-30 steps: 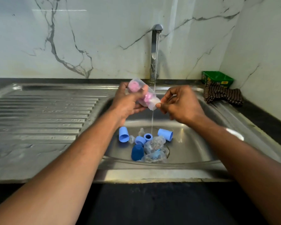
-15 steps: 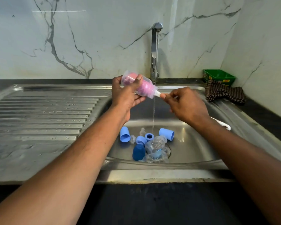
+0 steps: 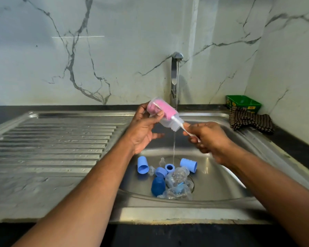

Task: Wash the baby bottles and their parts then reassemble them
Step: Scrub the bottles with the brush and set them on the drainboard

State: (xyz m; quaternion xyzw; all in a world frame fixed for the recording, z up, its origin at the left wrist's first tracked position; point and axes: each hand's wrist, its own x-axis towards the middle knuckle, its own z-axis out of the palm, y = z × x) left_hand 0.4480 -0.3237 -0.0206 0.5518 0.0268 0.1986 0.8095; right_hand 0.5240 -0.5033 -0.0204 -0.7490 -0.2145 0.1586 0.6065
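Note:
My left hand (image 3: pixel 143 127) holds a clear baby bottle (image 3: pixel 168 120) tilted with its mouth down to the right, above the sink basin (image 3: pixel 221 175). A pink sponge brush (image 3: pixel 159 111) fills the bottle's inside. My right hand (image 3: pixel 207 138) grips the brush's white handle (image 3: pixel 190 133) just outside the bottle mouth. Water runs from the tap (image 3: pixel 175 75) past the mouth into the basin. On the basin floor lie light blue caps (image 3: pixel 142 165), a blue ring (image 3: pixel 169 167), a dark blue cap (image 3: pixel 158 186) and clear bottles (image 3: pixel 177 177) over the drain.
A ribbed steel draining board (image 3: pixel 52 139) stretches left of the basin. A brown checked cloth (image 3: pixel 250 120) and a green box (image 3: pixel 243 102) sit on the dark counter at back right. Marble wall rises behind the tap.
My right hand has drawn the brush handle out to the lower right, so more white handle shows outside the mouth. The bottle has tilted mouth-down, and the camera has tipped upward.

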